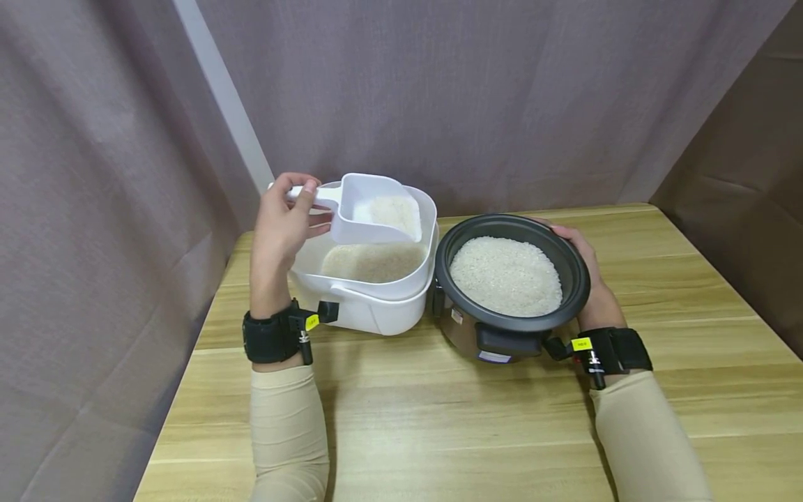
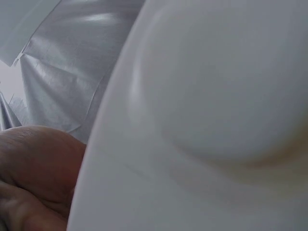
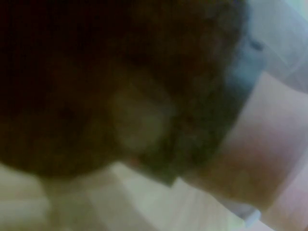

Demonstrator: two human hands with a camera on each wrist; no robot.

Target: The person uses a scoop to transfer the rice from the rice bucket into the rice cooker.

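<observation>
My left hand grips the handle of a white plastic scoop that carries raw rice and hangs over a white tub partly filled with rice. To its right stands a dark rice cooker whose pot is heaped with white rice. My right hand curls round the cooker's right side. In the left wrist view the scoop's white underside fills the frame beside my palm. The right wrist view is a dark blur of the cooker's wall with my hand against it.
The tub and cooker stand side by side near the back of a wooden table. Grey curtains hang close behind and to the left. The table's left edge and far right corner are near.
</observation>
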